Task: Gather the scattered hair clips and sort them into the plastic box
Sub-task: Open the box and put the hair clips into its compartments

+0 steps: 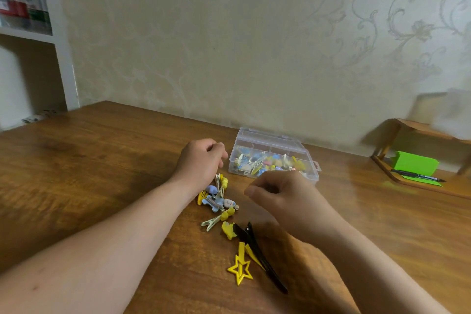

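A clear plastic box (pixel 313 175) stands open on the wooden table (pixel 102 160), with several coloured hair clips inside. In front of it lies a loose pile of small blue and yellow clips (pixel 216 201). Nearer to me are a yellow star clip (pixel 240 269), a long black clip (pixel 260 255) and a pale metal clip (pixel 211 223). My left hand (pixel 201 158) hovers over the pile's far end, left of the box, fingers curled. My right hand (pixel 283 196) is a loose fist at the box's front edge. Nothing shows in either hand.
A wooden desk stand (pixel 407 186) at the right holds a green box (pixel 414 163) and a black pen (pixel 418 176). A white bookshelf (pixel 61 46) stands at the far left. The wall runs just behind the box.
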Motion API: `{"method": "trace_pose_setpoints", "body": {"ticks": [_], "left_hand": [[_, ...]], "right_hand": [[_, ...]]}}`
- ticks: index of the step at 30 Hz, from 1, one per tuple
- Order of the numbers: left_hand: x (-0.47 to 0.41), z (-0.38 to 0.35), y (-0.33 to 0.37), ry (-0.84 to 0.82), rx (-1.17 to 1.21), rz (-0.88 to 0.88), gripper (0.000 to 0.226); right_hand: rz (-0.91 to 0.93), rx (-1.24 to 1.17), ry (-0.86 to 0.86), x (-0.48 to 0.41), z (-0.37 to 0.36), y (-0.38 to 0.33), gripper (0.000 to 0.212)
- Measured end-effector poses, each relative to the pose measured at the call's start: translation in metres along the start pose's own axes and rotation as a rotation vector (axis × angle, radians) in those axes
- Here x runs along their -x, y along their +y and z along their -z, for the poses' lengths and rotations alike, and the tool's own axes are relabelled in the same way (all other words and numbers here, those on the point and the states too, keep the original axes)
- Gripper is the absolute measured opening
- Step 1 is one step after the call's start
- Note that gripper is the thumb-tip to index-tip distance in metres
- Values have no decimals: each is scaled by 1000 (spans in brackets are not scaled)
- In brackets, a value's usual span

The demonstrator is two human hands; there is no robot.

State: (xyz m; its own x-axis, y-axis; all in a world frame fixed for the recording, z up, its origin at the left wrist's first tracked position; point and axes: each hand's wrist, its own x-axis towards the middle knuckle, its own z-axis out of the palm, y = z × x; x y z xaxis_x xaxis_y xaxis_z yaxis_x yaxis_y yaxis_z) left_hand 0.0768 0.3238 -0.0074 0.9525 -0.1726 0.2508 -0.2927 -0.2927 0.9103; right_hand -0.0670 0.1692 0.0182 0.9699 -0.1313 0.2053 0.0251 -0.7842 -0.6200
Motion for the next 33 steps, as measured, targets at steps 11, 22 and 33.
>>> {"method": "trace_pose_setpoints", "body": {"ticks": [11,22,33], "left_hand": [[-3,-3,-4,-1,14,-7,36],[-5,-3,-7,8,36,-6,36],[-3,-1,-4,-8,16,-17,36]], "right_hand": [[122,319,-230,17,-17,-25,33],[7,-68,-169,7,-10,-14,17],[-253,-474,-171,-6,0,17,15]]}}
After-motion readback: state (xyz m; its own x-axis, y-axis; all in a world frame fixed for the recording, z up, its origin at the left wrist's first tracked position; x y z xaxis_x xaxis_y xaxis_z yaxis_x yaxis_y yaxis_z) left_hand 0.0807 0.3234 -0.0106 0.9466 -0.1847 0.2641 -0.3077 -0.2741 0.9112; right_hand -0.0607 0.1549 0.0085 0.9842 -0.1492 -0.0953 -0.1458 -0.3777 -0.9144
